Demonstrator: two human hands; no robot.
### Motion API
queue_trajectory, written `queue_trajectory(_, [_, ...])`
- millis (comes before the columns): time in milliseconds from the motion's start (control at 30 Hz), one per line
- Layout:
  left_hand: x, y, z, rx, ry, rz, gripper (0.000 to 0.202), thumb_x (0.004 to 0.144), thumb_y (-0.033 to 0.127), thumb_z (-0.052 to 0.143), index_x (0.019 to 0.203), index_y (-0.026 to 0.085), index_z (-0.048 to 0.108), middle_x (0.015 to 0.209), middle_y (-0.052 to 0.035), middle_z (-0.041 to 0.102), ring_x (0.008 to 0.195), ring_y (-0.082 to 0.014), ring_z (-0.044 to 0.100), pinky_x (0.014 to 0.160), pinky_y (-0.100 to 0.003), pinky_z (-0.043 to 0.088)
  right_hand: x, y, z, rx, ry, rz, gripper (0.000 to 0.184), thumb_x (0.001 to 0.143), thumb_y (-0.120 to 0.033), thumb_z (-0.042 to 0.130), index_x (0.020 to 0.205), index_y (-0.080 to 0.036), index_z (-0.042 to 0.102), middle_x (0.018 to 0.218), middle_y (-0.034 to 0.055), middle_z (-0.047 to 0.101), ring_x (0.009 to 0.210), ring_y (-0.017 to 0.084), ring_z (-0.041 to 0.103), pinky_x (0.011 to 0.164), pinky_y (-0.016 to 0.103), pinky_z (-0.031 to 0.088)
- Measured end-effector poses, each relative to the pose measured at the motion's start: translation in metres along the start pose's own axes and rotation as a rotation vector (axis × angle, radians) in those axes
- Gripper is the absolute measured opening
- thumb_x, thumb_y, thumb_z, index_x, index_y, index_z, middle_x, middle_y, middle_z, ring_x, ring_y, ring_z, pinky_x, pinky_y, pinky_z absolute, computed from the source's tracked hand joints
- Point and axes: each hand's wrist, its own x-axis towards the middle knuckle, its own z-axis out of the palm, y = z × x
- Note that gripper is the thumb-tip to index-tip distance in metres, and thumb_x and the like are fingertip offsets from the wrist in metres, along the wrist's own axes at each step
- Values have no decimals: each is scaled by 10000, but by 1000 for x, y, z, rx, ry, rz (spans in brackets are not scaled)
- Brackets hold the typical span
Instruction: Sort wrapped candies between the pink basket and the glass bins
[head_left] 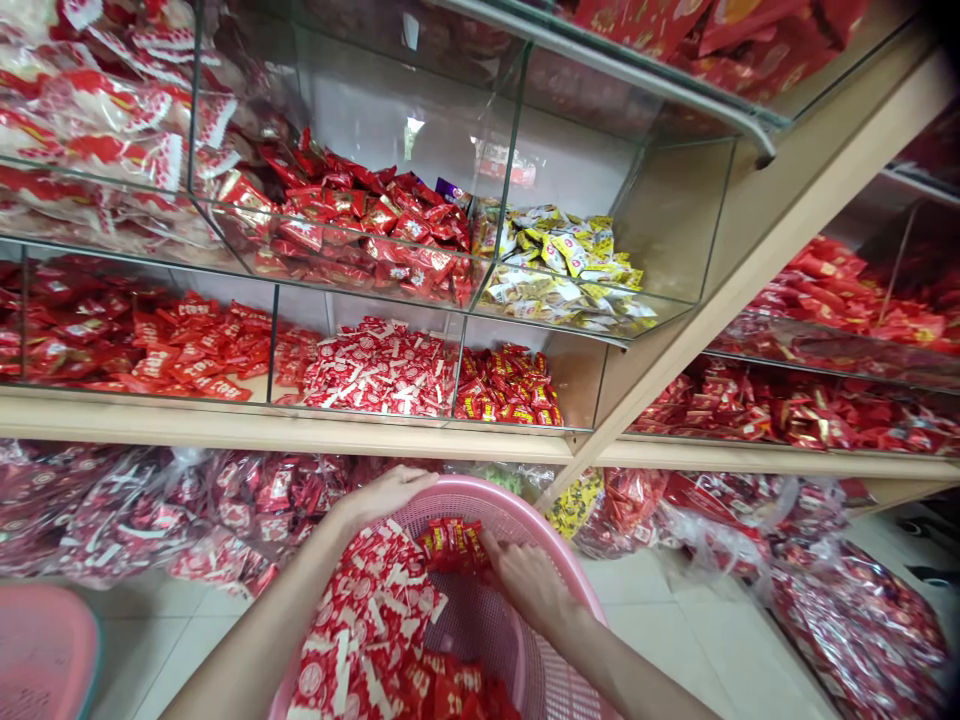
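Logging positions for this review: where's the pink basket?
Head view, bottom centre: the pink basket is below the shelf edge, left hand at its rim, right hand inside.

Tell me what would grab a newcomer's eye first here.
Likely the big pink basket at bottom centre, with the left hand at its rim and the right hand inside, at some red-and-yellow packets. Next, the yellow packets on the shelf above, bright beside the red packets in the compartment to their left.
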Motion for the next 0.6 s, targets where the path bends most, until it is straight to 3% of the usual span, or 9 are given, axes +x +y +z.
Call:
queue_trajectory(67, [0, -1, 0, 9, 9, 7, 568, 765, 589, 438, 1077, 159, 640, 1062, -37, 664, 989, -224, 550, 922, -319, 366, 1, -2, -3, -1, -18, 31, 424, 821, -117, 477, 1235, -143, 389, 770, 103, 681, 665, 229, 658, 520, 258, 435])
queue_trajectory(133, [0, -1, -1, 21, 20, 10, 564, 752, 595, 451, 1063, 167, 648, 1062, -36, 664, 1000, -228, 544, 920, -315, 364, 0, -3, -15, 36, -14, 44, 330, 837, -184, 486, 1162, -147, 444, 782, 102, 680, 680, 222, 657, 535, 250, 426])
queue_trajectory(233, [1, -1, -1, 34, 16, 24, 561, 750, 597, 454, 1042, 163, 657, 1053, -43, 666, 991, -227, 544, 913, -316, 364, -3, 1, -51, 151, 100, -12, 267, 850, -335, 486, 1063, -173, 489, 809, 80, 676, 708, 201, 648, 567, 236, 406])
queue_trajectory(333, [2, -1, -1, 25, 5, 40, 569, 757, 597, 441, 1034, 150, 658, 1006, -50, 679, 968, -225, 549, 905, -323, 368, 3, 15, -98, 288, 270, -48, 238, 882, -378, 410, 1016, -207, 509, 743, 24, 661, 651, 155, 622, 567, 215, 370])
queue_trajectory(500, [3, -6, -1, 20, 33, 17, 571, 742, 606, 456, 1033, 160, 662, 994, -54, 683, 983, -234, 547, 916, -330, 362, 48, 41, -159, 447, 566, 46, 216, 877, -321, 398, 926, -198, 570, 718, -1, 641, 630, 105, 564, 588, 191, 339])
queue_trajectory(600, [2, -8, -1, 7, 26, 12, 584, 751, 606, 448, 1064, 155, 647, 1030, -58, 674, 977, -233, 554, 917, -337, 366, 82, 48, -170, 440, 547, 163, 172, 810, -326, 497, 789, -196, 608, 717, 5, 644, 647, 113, 557, 580, 201, 326])
